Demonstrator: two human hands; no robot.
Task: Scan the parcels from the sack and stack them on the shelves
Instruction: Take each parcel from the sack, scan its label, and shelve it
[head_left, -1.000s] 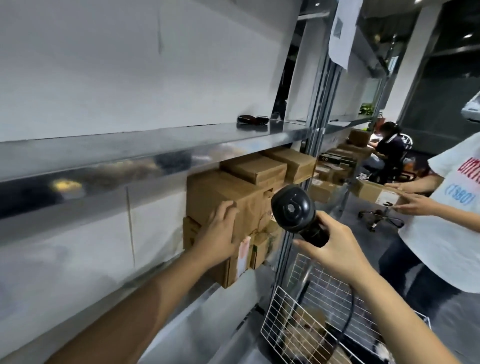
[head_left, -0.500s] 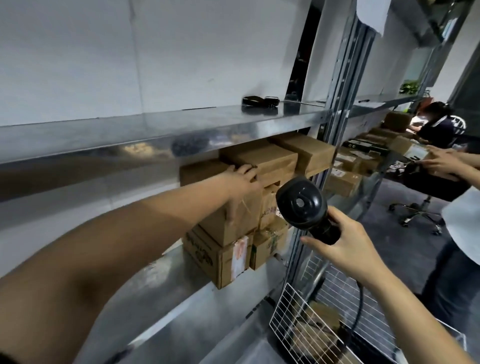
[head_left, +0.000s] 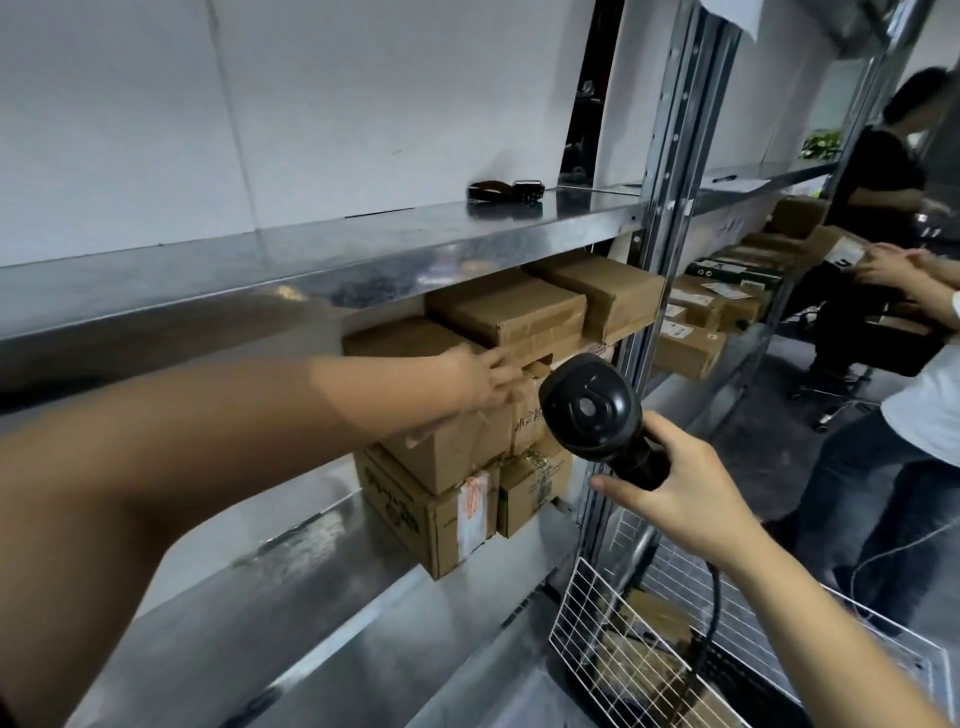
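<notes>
Both hands are busy. The left hand (head_left: 483, 376) lies with nearly straight fingers on the top front edge of the brown parcel (head_left: 452, 457) and grips nothing. The right hand (head_left: 691, 499) is curled round the handle of the black scanner (head_left: 589, 410), just right of the parcel and apart from it. The parcel sits on a lower box (head_left: 431, 519) on the shelf (head_left: 311, 571), its long side running back toward the wall. The left hand is nearer, so I think any last push goes straight back.
</notes>
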